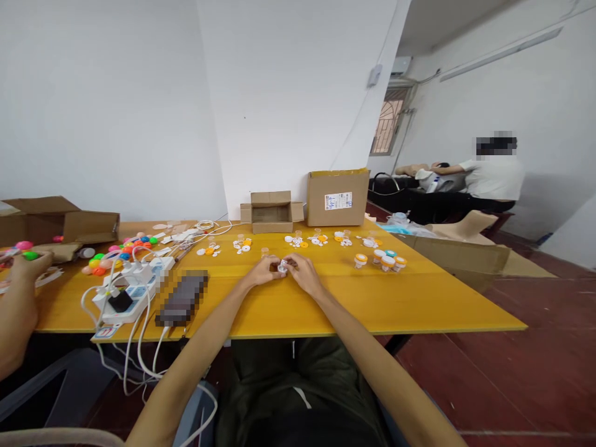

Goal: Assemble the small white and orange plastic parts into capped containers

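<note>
Near the middle of the table, my left hand (263,271) and my right hand (300,270) meet with fingers closed around a small white plastic part (282,267). Its exact kind is too small to make out, and fingers cover some of it. Just behind my left hand stands a small clear cup (265,251). Small piles of white and orange plastic discs (243,245) lie further back, with more loose discs (319,238) to the right. Several small pots with orange, white and teal lids (387,262) stand grouped to the right of my hands.
A small open carton (271,214) and a taller box (338,198) line the wall. At left are a power strip (139,288) with cables, a phone (183,298), coloured balls (123,248) and another person's hand (28,270). A large carton (456,257) stands beyond the right edge.
</note>
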Tool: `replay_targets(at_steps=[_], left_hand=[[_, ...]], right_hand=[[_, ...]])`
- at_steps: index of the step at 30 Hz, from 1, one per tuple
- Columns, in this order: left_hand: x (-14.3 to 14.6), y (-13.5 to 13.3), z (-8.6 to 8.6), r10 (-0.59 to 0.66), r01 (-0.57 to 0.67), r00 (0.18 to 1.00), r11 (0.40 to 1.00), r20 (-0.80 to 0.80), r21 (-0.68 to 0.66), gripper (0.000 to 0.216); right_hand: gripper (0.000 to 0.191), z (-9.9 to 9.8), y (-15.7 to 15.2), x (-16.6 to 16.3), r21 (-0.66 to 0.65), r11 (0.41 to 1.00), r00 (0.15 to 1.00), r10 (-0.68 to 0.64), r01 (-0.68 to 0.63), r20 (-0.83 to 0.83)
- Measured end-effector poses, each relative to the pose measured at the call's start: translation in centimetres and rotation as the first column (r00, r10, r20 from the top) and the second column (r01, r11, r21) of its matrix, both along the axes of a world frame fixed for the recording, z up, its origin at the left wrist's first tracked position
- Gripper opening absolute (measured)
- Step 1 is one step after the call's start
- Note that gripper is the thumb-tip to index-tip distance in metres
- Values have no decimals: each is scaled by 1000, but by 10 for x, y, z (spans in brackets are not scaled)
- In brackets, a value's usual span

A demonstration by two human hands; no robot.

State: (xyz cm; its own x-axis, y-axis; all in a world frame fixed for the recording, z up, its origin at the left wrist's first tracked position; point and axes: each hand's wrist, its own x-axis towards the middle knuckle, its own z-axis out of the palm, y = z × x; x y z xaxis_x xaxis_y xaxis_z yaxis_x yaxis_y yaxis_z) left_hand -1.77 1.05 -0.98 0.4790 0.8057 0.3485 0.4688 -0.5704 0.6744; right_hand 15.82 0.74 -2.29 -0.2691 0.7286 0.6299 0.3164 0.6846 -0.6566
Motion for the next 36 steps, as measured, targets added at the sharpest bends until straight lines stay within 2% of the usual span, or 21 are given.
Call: replay_targets(at_steps=[11, 36], left_hand=[[0, 1, 0, -13, 13, 1000, 1000, -18, 8, 20], [0, 0, 4, -43, 43, 999, 999, -4, 8, 14]], right_hand=[[19, -1, -1, 1, 103, 995, 998, -1, -6, 63], [17, 3, -5, 0, 81, 997, 998, 6, -12, 67]])
